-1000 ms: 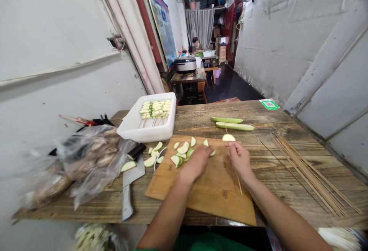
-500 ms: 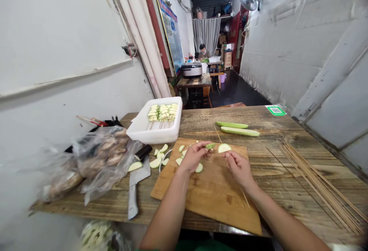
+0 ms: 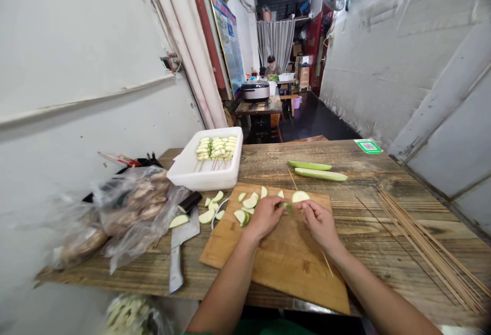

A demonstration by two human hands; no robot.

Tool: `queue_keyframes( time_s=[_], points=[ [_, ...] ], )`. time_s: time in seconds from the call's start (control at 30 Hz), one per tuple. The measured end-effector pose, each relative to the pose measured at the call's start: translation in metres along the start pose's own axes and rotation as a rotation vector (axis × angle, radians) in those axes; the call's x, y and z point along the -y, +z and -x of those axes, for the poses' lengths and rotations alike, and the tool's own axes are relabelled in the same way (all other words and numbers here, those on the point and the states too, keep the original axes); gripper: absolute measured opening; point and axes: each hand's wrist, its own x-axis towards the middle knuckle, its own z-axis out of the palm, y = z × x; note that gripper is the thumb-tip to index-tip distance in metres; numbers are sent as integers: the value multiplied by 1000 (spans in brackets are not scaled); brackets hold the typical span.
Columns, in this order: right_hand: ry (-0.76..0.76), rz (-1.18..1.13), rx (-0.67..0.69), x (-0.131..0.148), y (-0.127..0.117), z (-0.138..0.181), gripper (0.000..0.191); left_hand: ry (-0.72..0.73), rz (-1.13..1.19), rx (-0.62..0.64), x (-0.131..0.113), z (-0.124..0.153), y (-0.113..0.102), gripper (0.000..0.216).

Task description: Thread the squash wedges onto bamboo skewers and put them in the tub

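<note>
My right hand [image 3: 318,222] is closed on a thin bamboo skewer [image 3: 327,263], whose lower end slants out below the fingers. A pale half-round zucchini slice [image 3: 300,196] sits at these fingertips, by the skewer. Just left of it, my left hand [image 3: 266,216] pinches a green-edged zucchini slice [image 3: 284,204], largely hidden by the fingers and a little blurred. Both hands are over the wooden cutting board [image 3: 284,273]. Loose zucchini slices [image 3: 250,201] are scattered near its upper left, beside my left hand.
A white tray [image 3: 184,176] holds skewered slices at the back left. A cleaver [image 3: 177,258] lies left of the board, near plastic bags [image 3: 141,202]. Two long zucchini pieces [image 3: 320,174] lie behind the board. Bamboo skewers [image 3: 425,248] lie at right. A person [image 3: 272,67] sits far back.
My left hand has moved slightly right and turned palm down with its slice, uncovering more slices on the board. My right hand has stayed nearly still.
</note>
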Motion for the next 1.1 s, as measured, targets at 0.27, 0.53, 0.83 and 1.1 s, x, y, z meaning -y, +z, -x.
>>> queue_keyframes(
  time_s=[0.27,0.53,0.83,1.1],
  points=[
    [-11,38,14,7,0,2,26,-261,598,-258,-2,-5,-2,22],
    [-164,260,196,14,10,15,24,-578,1457,-312,5,-11,-17,21],
    [-137,288,247,8,12,18,25,-584,1493,-424,8,-14,-24,17],
    [-112,286,226,8,11,18,28,-562,1429,-416,10,-13,-24,17]
  ],
)
